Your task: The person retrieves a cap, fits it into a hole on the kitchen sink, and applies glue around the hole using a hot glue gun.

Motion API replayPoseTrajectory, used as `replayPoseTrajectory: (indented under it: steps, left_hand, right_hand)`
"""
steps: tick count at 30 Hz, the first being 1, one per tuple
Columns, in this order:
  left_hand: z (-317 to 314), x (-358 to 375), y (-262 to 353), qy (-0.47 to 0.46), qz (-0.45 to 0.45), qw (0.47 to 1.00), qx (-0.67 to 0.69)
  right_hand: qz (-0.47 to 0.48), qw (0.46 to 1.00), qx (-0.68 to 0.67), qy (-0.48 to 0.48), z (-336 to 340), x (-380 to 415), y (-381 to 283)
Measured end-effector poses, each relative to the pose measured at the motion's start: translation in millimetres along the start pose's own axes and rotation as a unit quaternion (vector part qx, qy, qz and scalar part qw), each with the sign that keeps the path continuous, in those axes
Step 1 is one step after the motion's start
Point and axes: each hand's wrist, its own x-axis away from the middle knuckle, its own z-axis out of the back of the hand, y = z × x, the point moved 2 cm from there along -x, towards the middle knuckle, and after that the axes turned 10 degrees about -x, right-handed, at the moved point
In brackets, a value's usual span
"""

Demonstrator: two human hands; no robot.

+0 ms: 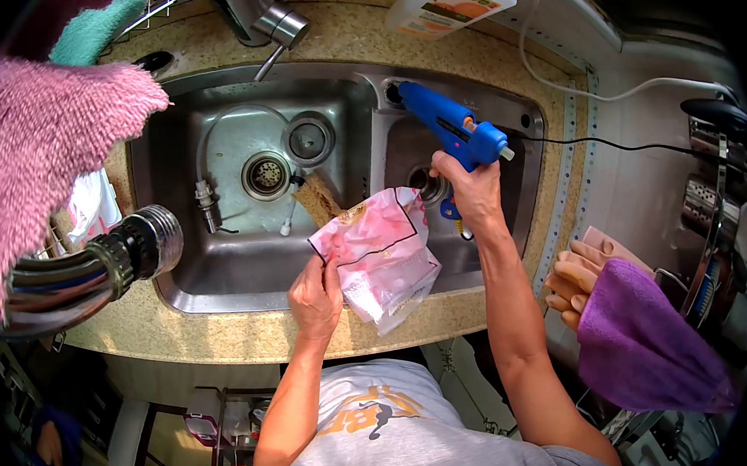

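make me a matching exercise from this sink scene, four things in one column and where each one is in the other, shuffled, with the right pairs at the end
Things
1. blue glue gun
2. white bottle
3. pink printed bag
4. purple cloth

Places
A. held in the left hand
B. beside the tan gloves
C. held in the right hand
D. behind the sink

Right pairs: 1-C, 2-D, 3-A, 4-B
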Motion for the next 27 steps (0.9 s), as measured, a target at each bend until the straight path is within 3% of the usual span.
replayPoseTrajectory:
  steps: [27]
  left_hand:
    - [0.3, 0.7, -2.0, -0.006, -0.002, 1.000, -0.002]
  right_hand:
    - [0.032, 0.998, -0.045, 0.031, 6.4, 0.7, -2.0]
